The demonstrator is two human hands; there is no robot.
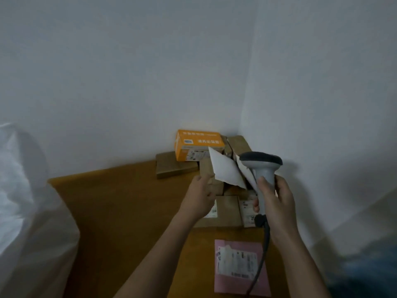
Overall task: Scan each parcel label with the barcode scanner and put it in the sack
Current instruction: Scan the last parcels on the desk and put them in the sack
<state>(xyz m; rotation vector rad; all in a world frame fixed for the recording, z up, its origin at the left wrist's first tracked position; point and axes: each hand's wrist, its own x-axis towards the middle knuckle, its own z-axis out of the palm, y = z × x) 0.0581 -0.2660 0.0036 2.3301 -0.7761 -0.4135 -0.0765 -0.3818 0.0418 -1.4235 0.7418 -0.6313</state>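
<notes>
My left hand (199,197) pinches a white flat parcel (226,172) by its lower left corner and holds it raised over the table, tilted. My right hand (276,203) grips the handle of a grey barcode scanner (261,163), whose dark head sits just right of the white parcel. Its cable (261,265) hangs down toward the front. A white sack (25,201) stands at the left edge of the view. A pink parcel (240,267) with a printed label lies flat near the table's front.
The brown table (120,203) stands in a corner of white walls. An orange box (198,148) sits on a flat brown box (171,168) at the back. Several brown cardboard parcels (227,210) lie beneath my hands.
</notes>
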